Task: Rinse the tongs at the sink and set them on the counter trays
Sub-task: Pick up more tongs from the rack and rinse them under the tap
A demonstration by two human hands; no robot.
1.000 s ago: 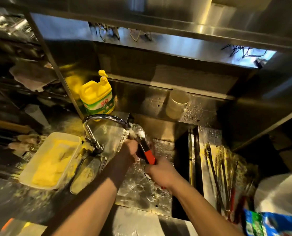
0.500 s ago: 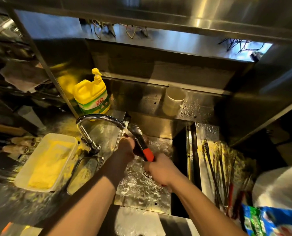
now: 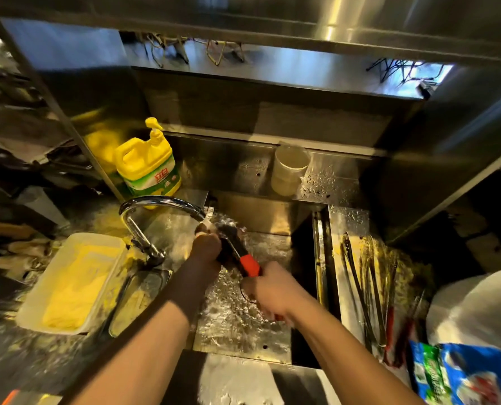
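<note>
Yellow dish-soap jug [image 3: 148, 165] stands at the back left corner of the sink [image 3: 243, 325], just behind the curved chrome faucet [image 3: 155, 211]. A white tub [image 3: 71, 282] of yellow batter sits on the counter [image 3: 24, 361] to the left of the faucet, with a small metal tray [image 3: 138, 299] between it and the basin. A pale cup [image 3: 288, 169] stands on the back ledge. Along the right edge of the sink, a wet steel tray [image 3: 342, 287] carries several other tongs [image 3: 369, 290] lying lengthwise. A blue and green packet [image 3: 462, 375] lies at the near right corner.

Over the basin, the tongs [image 3: 240, 252] with the red grip slant up toward the spout, their head under the running water. Left hand [image 3: 206, 248] is curled round the head end, fingers closed on it. Right hand [image 3: 272, 290] grips the handle end, fingers wrapped, partly blurred. Both forearms reach in from the near edge.

Stainless steel covers the basin, the splashback and the shelf above; the sink floor is wet and glistening.
</note>
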